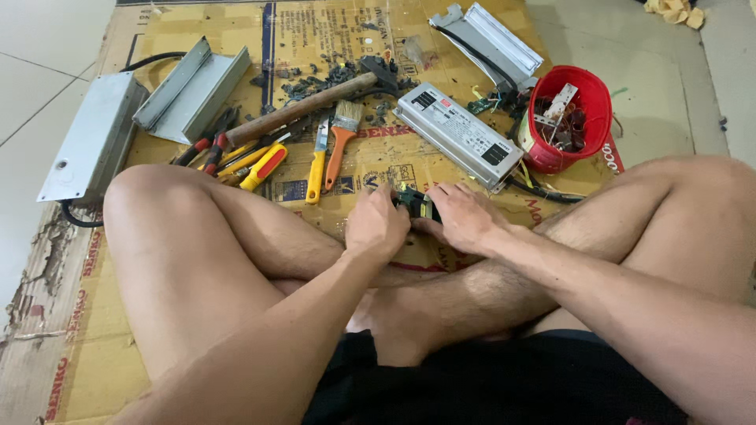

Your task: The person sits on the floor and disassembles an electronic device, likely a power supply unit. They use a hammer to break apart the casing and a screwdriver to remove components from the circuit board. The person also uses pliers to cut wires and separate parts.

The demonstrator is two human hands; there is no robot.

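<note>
Black and yellow, a small electronic part (416,203) is being pinched between both hands, the left hand (376,224) and right hand (465,216) each keeping its grip pressed together on it, just above the crossed legs. Cardboard sheet (102,346) is being used as flooring, with a grey metal driver box (461,134), hammer (303,106), paintbrush (342,134) and red bucket (594,118) lying just beyond.

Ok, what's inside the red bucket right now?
The red bucket holds a pale metal bracket lying over a tangle of dark wires and small parts. Whatever lies beneath that pile, and the bucket's bottom, is covered and cannot be seen.
</note>
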